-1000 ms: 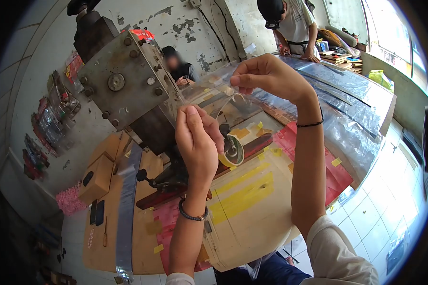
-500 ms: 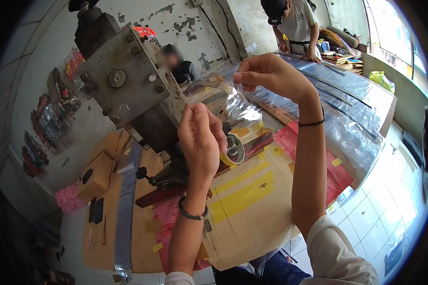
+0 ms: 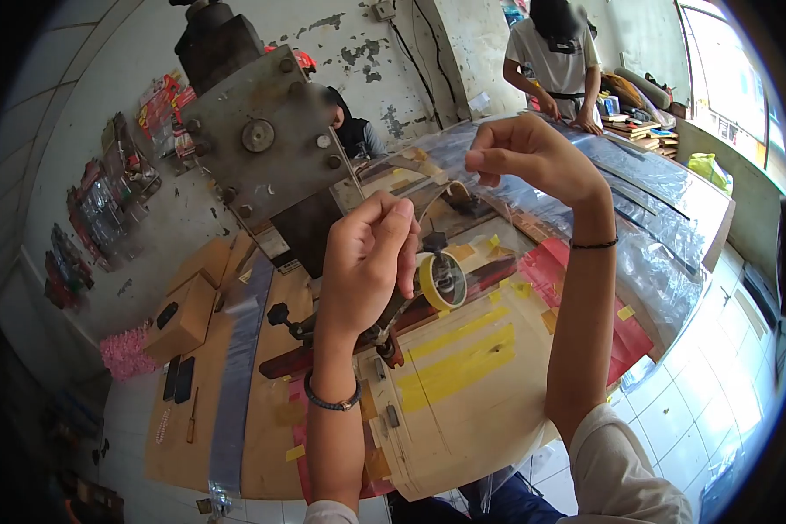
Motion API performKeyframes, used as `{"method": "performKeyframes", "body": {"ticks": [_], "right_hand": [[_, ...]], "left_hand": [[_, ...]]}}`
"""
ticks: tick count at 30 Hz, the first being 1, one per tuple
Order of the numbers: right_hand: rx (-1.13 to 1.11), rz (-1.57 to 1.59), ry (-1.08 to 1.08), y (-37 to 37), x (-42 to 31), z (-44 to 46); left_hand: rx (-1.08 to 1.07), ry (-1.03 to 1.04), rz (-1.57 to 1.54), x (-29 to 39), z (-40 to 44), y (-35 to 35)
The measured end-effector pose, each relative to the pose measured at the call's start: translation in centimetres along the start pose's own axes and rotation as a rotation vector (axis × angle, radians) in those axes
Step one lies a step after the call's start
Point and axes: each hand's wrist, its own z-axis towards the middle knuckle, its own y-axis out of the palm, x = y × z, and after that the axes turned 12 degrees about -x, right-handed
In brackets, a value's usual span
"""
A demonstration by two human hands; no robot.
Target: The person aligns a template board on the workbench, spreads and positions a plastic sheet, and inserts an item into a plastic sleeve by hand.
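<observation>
Left hand (image 3: 365, 262) has tipped rightward, thumb against forefinger; right hand (image 3: 541, 160) (bent at wrist) curls, pinch unclear.

Paint has flaked in dark patches from the pale wall (image 3: 410, 70); bright light fills the barred window (image 3: 732, 87) above a glossy white tiled floor (image 3: 672, 419).

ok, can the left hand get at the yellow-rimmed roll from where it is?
Probably yes. The left hand shows right beside the yellow-rimmed roll, with nothing visible blocking it. Its fingers are pinched together, so they'd likely need to open first, and one view leaves the height gap unclear.
</observation>
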Motion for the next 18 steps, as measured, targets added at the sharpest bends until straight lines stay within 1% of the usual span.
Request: {"method": "performKeyframes", "body": {"ticks": [3, 6, 11, 14, 17, 18], "right_hand": [[-0.054, 0.014, 0.016, 0.6, -0.9, -0.1], [-0.127, -0.021, 0.112, 1.5, -2.2, 0.2], [-0.228, -0.035, 0.078, 3.1, -2.9, 1.4], [-0.267, -0.073, 0.095, 4.2, -3.4, 2.1], [-0.307, -0.109, 0.133, 5.1, -3.8, 2.6], [-0.323, -0.119, 0.148, 5.3, -3.8, 2.7]], "left_hand": [[-0.027, -0.024, 0.031, 0.9, -0.8, -1.3], [0.014, -0.001, 0.065, 1.6, -1.6, -2.7], [-0.067, -0.063, 0.12, 2.4, -3.3, -5.6], [-0.053, -0.096, 0.132, 2.5, -4.2, -6.6], [-0.111, -0.064, 0.175, 2.5, -4.9, -7.9], [-0.129, -0.104, 0.194, 2.6, -5.3, -8.4]]}}
